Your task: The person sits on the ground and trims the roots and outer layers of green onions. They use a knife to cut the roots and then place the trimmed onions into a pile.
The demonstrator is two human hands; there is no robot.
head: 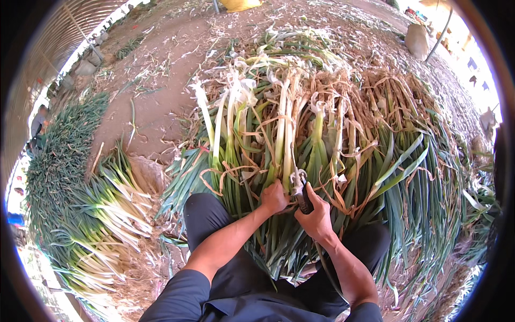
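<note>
My left hand (275, 197) is closed round the green part of a long green onion (280, 141), whose stalk points away from me. Just to its right, my right hand (316, 213) grips a black-handled tool (304, 195) with a metal front part and a thin nozzle; a hose or cord runs from it down along my right forearm. The tool's tip lies against the onion stalks. Under both hands spreads a large heap of green onions (402, 161), with dry brown outer leaves and roots at the far end. Peeled white shanks (219, 133) show left of my left hand.
Cleaned green onions (116, 225) lie in a pile at the left, beside a bigger green heap (64, 161). Peelings litter the dirt floor (161, 100). A person (39, 122) is at the far left. A yellow sack (241, 4) and a pale sack (417, 41) stand beyond.
</note>
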